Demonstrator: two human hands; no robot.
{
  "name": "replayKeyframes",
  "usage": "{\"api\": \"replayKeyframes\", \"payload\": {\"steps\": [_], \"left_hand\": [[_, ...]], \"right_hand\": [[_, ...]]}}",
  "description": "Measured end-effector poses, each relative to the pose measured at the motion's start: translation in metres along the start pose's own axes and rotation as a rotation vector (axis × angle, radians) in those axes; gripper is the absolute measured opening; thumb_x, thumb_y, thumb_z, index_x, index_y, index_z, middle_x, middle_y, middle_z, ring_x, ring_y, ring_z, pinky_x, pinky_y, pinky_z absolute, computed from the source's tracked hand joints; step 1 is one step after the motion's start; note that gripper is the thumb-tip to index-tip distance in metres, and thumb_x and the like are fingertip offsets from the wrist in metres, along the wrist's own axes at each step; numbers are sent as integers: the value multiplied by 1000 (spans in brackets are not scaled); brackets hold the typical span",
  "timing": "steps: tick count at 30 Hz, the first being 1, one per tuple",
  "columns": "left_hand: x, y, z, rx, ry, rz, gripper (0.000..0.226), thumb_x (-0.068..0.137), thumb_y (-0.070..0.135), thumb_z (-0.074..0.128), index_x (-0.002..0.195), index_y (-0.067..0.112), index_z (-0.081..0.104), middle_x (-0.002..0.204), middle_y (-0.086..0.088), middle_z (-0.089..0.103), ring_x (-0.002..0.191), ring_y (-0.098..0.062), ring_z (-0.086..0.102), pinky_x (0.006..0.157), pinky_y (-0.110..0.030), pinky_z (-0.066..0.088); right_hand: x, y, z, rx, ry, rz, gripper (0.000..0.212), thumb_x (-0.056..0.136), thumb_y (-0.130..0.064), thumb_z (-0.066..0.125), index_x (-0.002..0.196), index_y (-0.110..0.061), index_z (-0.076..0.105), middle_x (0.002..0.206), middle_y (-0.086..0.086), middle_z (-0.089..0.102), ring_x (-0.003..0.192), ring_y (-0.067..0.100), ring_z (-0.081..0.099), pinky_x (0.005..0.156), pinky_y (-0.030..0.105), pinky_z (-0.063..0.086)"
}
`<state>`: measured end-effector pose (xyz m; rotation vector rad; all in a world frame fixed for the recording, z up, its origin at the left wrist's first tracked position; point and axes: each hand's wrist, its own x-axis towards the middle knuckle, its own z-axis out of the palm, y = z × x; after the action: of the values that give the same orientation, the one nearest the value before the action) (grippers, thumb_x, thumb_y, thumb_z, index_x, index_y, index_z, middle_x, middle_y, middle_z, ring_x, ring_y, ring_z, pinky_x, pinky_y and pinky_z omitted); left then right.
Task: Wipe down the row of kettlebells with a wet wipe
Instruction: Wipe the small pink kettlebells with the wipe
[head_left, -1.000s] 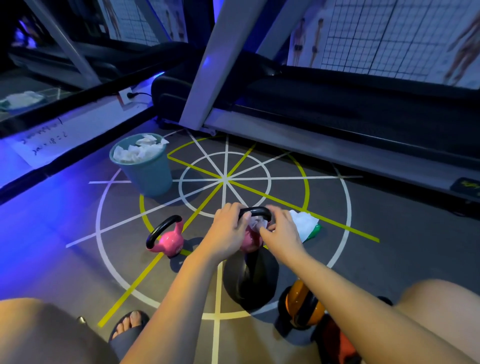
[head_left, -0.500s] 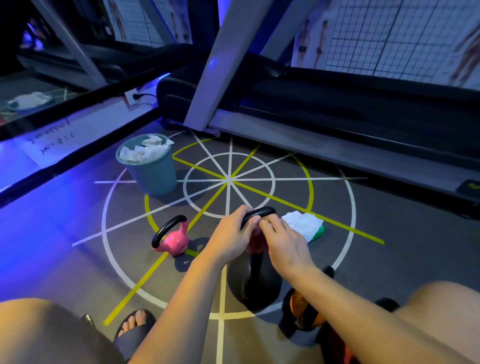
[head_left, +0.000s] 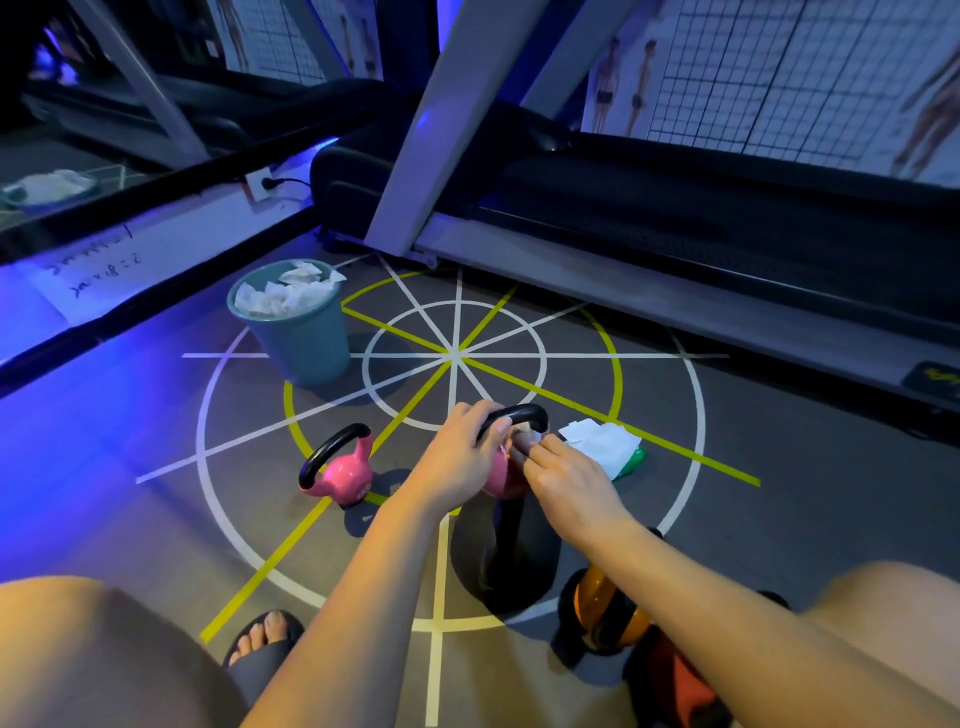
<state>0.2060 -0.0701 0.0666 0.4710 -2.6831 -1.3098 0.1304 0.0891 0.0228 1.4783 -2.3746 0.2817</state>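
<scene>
My left hand (head_left: 460, 452) grips the black handle of a pink kettlebell (head_left: 500, 475) at the floor's middle. My right hand (head_left: 566, 475) pinches a small wet wipe (head_left: 524, 434) against the handle's underside, by the bell's neck. Most of that bell is hidden by both hands. A second pink kettlebell (head_left: 340, 470) stands alone to the left. Nearer me sit a large black kettlebell (head_left: 511, 561), an orange one (head_left: 605, 608) and a red one (head_left: 675, 686), partly covered by my right forearm.
A teal bin (head_left: 298, 338) full of used wipes stands at the back left. A wipe pack with white sheets on top (head_left: 605, 447) lies right of my hands. A treadmill (head_left: 675, 218) runs along the back. My sandalled foot (head_left: 262, 639) is at lower left.
My right hand has slid the wipe along and under the handle of the pink kettlebell, while my left hand kept its grip. The view shifted slightly.
</scene>
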Motion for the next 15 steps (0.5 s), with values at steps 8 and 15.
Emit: {"api": "replayKeyframes", "payload": {"steps": [8,15], "left_hand": [[5,1,1,58,-24,19,32,107,42,42,131,25,55,113,1,57,107,-15,54,90,-31,41],[8,14,13,119,-8,23,28,107,39,43,127,25,56,113,0,61,107,-20,58,95,-43,47]], "right_hand": [[7,16,-23,-88,101,-90,15,73,-4,73,88,-7,71,97,7,68,80,29,59,59,37,48],[-3,-6,-17,-45,-69,176,47,57,-6,91,100,-7,73,92,5,67,93,29,58,60,35,54]]}}
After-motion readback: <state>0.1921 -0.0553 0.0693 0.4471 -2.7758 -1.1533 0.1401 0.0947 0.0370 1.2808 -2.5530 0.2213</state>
